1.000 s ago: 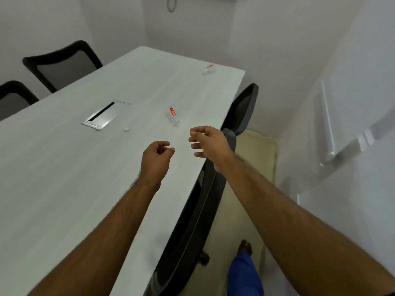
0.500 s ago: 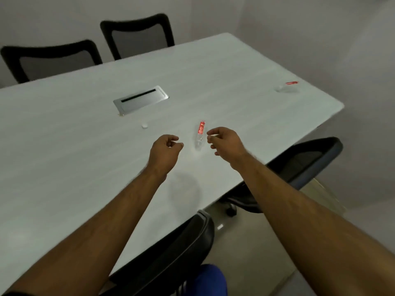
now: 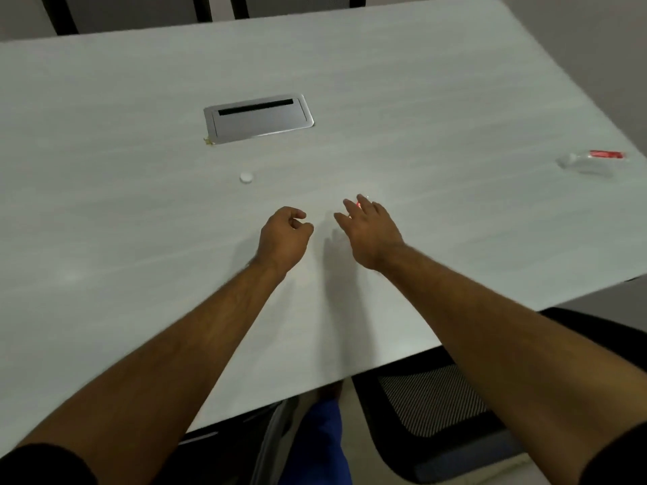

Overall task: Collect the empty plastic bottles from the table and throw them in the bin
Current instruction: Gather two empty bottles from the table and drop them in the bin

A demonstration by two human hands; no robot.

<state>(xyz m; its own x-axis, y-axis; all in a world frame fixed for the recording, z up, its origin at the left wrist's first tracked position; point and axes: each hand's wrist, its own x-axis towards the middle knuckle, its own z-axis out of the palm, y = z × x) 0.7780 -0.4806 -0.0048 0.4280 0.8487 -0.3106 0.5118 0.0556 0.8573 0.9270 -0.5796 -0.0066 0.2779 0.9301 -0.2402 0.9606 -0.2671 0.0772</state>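
A clear plastic bottle with a red label lies on the white table, almost wholly hidden under my right hand. That hand is spread flat over it with fingers apart; a grip is not visible. My left hand hovers just to the left, fingers loosely curled with nothing in them. A second clear bottle with a red label lies on its side near the table's right edge. No bin is in view.
A small white cap lies left of my hands. A silver cable box is set into the table beyond it. Black chairs stand at the far side and under the near edge.
The view has swung down and closer to the table. My right hand has gone forward and now covers the near bottle, which lay just left of its fingers before. The left hand keeps its curl.
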